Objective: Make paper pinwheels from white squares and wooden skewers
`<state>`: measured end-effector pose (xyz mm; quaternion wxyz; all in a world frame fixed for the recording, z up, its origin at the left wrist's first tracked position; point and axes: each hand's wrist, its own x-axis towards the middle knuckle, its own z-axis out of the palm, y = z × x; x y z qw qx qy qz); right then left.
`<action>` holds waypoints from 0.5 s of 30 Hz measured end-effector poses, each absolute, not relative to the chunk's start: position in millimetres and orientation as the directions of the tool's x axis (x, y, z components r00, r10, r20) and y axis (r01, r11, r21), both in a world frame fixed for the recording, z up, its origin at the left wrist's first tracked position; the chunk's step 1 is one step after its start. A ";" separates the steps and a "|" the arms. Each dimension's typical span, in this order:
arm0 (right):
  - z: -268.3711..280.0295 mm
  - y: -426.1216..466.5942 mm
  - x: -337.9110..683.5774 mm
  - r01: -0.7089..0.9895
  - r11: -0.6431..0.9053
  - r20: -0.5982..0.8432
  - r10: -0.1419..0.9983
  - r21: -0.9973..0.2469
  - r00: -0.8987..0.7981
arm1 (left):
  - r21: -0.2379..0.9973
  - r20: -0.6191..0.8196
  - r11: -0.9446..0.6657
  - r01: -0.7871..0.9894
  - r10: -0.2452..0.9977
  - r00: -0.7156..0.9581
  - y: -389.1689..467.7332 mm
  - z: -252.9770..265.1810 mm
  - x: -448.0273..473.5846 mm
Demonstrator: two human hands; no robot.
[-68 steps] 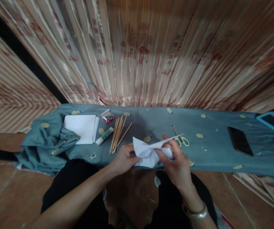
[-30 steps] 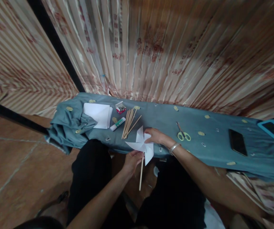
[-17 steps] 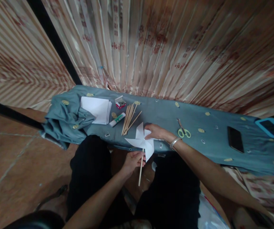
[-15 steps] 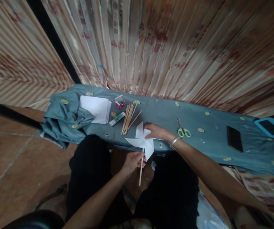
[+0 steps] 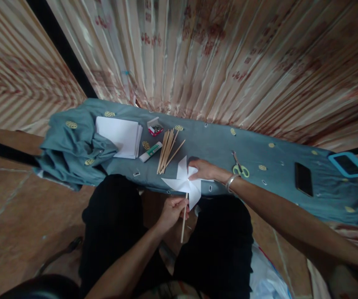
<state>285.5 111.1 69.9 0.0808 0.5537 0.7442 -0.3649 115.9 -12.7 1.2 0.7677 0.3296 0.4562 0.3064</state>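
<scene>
Your left hand (image 5: 173, 211) pinches the wooden stick (image 5: 183, 226) just below the white pinwheel (image 5: 182, 185); your right hand (image 5: 201, 169) pinches 1 blade (image 5: 191, 171) near the center. You hold it at the near edge of the cloth-covered table (image 5: 210, 149), scissors (image 5: 237, 165) to its right, loose sticks (image 5: 166, 151) to its left.

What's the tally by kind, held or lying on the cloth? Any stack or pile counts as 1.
Paper pinwheel: 1
White paper stack: 1
Wooden stick pile: 1
Glue stick: 1
Small open box: 1
Pair of scissors: 1
Black phone: 1
Blue-framed device: 1
Total: 8
</scene>
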 end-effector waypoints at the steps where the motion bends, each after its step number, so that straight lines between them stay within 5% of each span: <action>1: 71.1 111.1 284.3 0.888 0.112 -0.534 0.763 -0.447 -0.365 | 0.791 -0.491 0.589 -0.163 0.771 0.406 -12.7 0.5 116.0; 15: 77.6 112.7 277.5 0.931 0.070 -0.600 0.747 -0.358 -0.287 | 0.732 -0.502 0.648 -0.209 0.721 0.477 -9.3 -0.2 117.2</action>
